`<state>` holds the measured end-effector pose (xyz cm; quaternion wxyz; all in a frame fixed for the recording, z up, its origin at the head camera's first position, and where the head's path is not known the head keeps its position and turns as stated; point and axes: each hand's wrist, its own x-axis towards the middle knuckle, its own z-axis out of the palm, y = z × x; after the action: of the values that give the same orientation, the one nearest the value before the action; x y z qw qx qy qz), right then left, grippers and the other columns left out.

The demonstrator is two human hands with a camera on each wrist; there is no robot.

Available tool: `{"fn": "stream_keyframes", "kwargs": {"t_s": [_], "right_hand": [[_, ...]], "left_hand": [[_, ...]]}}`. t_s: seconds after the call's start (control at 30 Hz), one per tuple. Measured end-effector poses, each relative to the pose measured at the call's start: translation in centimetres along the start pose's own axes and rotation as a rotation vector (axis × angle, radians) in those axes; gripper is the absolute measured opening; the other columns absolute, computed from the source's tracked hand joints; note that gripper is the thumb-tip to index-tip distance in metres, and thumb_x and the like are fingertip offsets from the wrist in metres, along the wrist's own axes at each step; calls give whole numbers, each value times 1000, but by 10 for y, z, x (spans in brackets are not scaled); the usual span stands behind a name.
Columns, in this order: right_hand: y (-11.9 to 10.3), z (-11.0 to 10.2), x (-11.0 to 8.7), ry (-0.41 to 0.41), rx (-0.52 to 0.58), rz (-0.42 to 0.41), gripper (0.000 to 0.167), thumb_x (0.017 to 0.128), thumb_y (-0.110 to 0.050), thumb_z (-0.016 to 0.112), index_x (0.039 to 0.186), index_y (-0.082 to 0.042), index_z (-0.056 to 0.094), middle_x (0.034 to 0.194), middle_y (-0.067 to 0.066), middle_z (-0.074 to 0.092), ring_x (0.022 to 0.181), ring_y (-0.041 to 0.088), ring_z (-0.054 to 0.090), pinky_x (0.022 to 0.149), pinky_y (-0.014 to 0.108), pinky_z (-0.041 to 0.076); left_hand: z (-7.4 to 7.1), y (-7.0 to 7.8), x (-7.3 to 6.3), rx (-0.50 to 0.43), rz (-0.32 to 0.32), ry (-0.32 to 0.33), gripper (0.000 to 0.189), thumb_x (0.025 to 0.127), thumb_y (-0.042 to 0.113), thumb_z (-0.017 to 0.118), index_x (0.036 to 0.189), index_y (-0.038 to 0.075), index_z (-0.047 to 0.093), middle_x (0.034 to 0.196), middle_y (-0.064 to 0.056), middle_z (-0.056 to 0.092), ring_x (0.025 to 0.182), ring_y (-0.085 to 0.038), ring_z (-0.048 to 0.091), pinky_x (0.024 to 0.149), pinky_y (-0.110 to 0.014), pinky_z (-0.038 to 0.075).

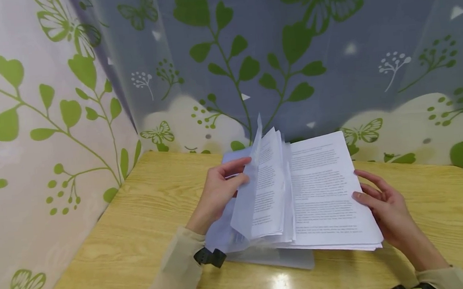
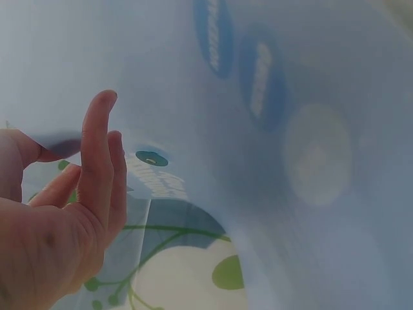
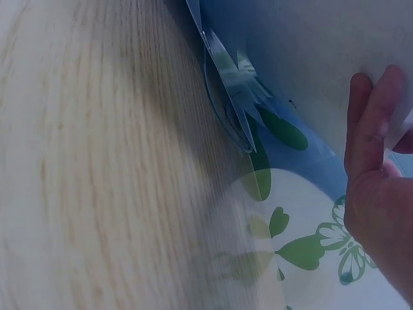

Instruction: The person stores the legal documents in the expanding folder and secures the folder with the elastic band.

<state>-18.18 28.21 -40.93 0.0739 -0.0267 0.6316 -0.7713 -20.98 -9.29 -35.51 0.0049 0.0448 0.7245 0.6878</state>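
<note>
A translucent plastic folder (image 1: 221, 238) lies opened out on the table, with printed sheets inside it. My left hand (image 1: 216, 189) pinches the raised translucent cover (image 1: 247, 201) between thumb and fingers. In the left wrist view the bluish plastic (image 2: 193, 129) fills much of the picture beside that hand (image 2: 71, 226). My right hand (image 1: 388, 210) holds the right edge of a stack of printed papers (image 1: 322, 192), thumb on the front and fingers behind. Several more printed pages (image 1: 267, 182) stand tilted up at the middle. The right wrist view shows the right hand (image 3: 381, 155) against the papers' underside.
The wood-grain table (image 1: 141, 229) extends around the folder. Behind it hangs a blue-grey cloth (image 1: 258, 63) with green leaves and butterflies, and a pale patterned cloth (image 1: 38, 174) hangs at the left. A translucent flap (image 1: 278, 257) lies flat at the front, under the papers.
</note>
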Motion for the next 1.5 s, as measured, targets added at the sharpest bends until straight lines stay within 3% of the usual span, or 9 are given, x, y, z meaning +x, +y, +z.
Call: {"fn": "stream_keyframes", "kwargs": {"t_s": [0.77,0.93,1.5], "right_hand": [[2,10,4,-60,22,-17,56,103,-3,55,150,-30,44,118,-11,73,91,13,76,70,32,63],[2,11,5,-66,15,-24,56,103,-3,55,151,-30,43,118,-12,74,90,13,76,69,32,63],[1,22,9,-101,2,-30,57,103,-5,54,153,-28,40,122,-12,72,93,13,76,72,32,63]], "left_hand": [[-1,0,0,-2,-9,3,43,87,3,65,128,15,74,119,-12,67,64,-10,52,53,-21,42],[-1,1,-1,-1,-9,6,43,88,3,65,128,14,73,120,-12,67,71,-10,55,53,-21,42],[-1,1,0,-6,4,3,44,86,1,65,127,14,74,115,-11,69,75,-10,56,52,-21,38]]}}
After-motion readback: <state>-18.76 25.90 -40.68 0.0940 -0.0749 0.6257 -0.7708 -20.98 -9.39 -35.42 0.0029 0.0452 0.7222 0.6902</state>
